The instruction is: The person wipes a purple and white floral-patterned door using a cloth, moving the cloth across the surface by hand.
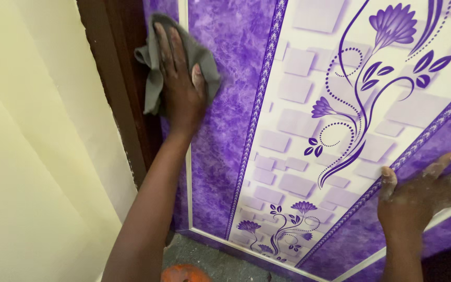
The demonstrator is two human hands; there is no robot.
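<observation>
Left hand is flat and spread, fingers stretched out, palm pressing a grey cloth against the purple door right at its edge. The cloth bunches out past the fingertips and hangs down on the outer side of the hand, over the dark brown frame, so it looks pinned by pressure and not gripped. That flat palm makes sense: it spreads the cloth wide over the panel.

Well apart, the right hand is open too, fingers splayed against the marbled purple strip beside the white trim, holding nothing. It seems dusted with something pale, and it reads as a brace that steadies the door.

Between the hands runs the floral panel. Below the left forearm, grey floor and something orange, partly cut off.
</observation>
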